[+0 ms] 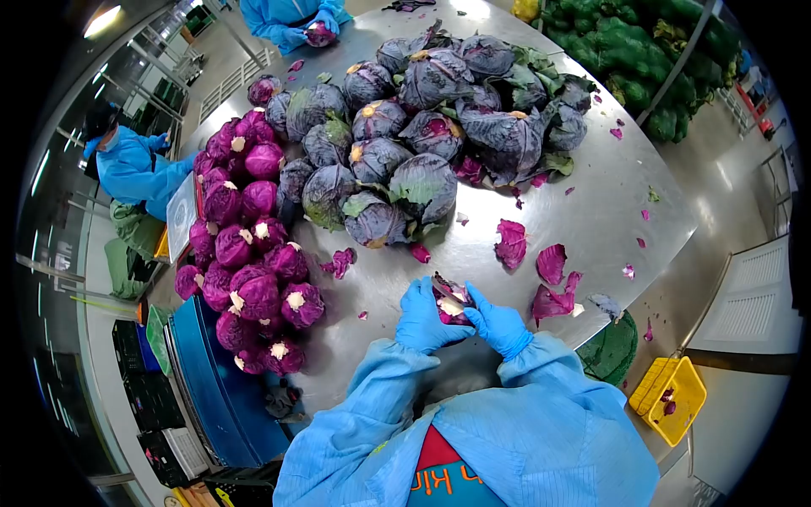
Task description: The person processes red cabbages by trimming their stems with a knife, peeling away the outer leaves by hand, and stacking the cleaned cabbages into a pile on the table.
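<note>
Between my two blue-gloved hands, close over the near edge of the metal table (583, 207), is a red cabbage (453, 308) with a pale cut patch showing. My left hand (422, 321) wraps round its left side, fingers curled over it. From the right, my right hand (500, 323) grips its edge with thumb and fingers closed. A thin greyish strip crosses the top of the cabbage, and I cannot tell whether it is a blade or a leaf. Torn purple leaves (510, 245) lie just beyond my hands.
Trimmed red cabbages (258, 200) are piled at left, untrimmed ones with dark outer leaves (431, 78) at the back. A scale (181, 215) stands at the left edge. Two people in blue work beyond. A yellow dustpan (680, 404) and green net sacks (629, 51) are at right.
</note>
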`<move>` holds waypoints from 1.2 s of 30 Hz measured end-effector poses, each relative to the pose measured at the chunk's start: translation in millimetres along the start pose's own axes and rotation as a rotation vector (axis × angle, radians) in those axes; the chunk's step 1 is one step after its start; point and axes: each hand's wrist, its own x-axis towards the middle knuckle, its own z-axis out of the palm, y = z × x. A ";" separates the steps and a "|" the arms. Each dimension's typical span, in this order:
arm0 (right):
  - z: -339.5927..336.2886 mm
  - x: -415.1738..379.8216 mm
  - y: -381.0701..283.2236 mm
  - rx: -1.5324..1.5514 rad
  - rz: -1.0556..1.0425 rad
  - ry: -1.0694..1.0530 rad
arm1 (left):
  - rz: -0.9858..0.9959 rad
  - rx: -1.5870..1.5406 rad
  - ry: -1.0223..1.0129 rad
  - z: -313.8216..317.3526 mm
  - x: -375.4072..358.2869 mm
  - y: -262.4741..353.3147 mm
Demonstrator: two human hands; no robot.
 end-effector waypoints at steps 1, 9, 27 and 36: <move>-1.7 3.3 2.0 -0.003 -0.006 -0.008 | -0.026 0.020 0.002 -1.7 -0.6 3.4; -25.3 21.4 -1.8 -0.005 -0.003 -0.086 | -0.241 0.173 0.012 9.5 -2.6 24.0; 4.1 35.0 99.7 0.287 0.382 0.396 | 0.204 -0.400 0.295 32.3 -61.8 -63.9; -52.6 -24.8 89.1 0.157 0.354 0.385 | 0.359 -0.213 0.348 33.8 -67.2 -44.0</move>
